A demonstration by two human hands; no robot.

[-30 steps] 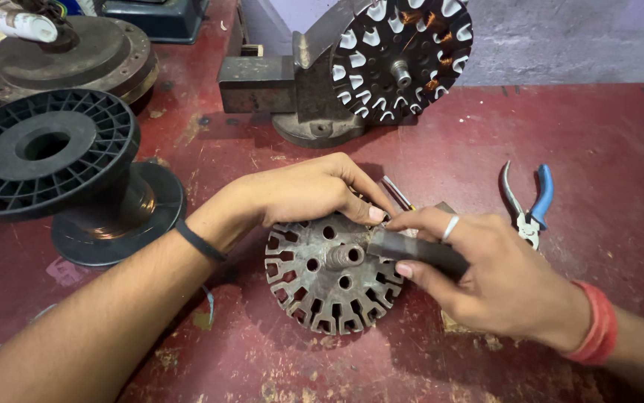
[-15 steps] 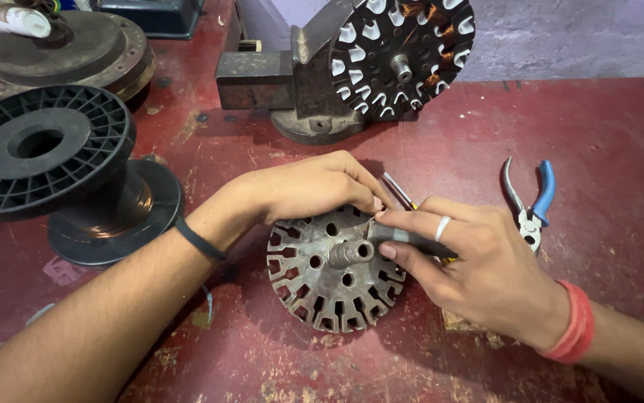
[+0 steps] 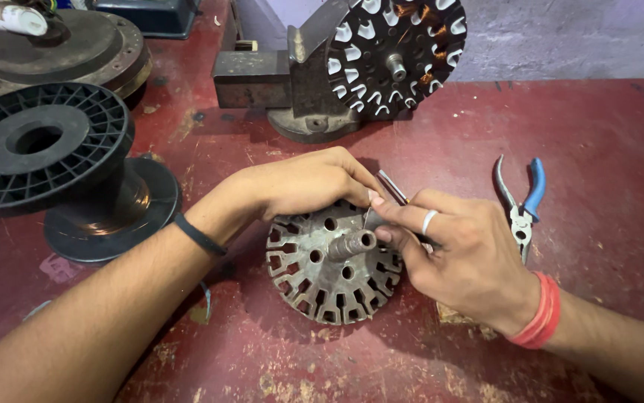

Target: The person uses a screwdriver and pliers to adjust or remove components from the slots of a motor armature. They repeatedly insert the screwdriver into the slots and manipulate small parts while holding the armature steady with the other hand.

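A round slotted metal core with a short central shaft lies flat on the red table. My left hand lies over its far rim, fingertips pressed to the slots there. My right hand comes in from the right and pinches a small grey tool, whose tip is at the rim beside the left fingertips. A ring is on one right finger. The tool's far end is hidden in my palm. A thin dark rod lies just behind my hands.
Blue-handled pliers lie to the right of my right hand. A large black plastic spool stands at the left. At the back, a wound core is mounted on a metal stand. A dark round machine part sits far left.
My right hand has moved left and up, bringing the tool from the core's right edge to the far rim by my left fingertips. The left hand has stayed put.
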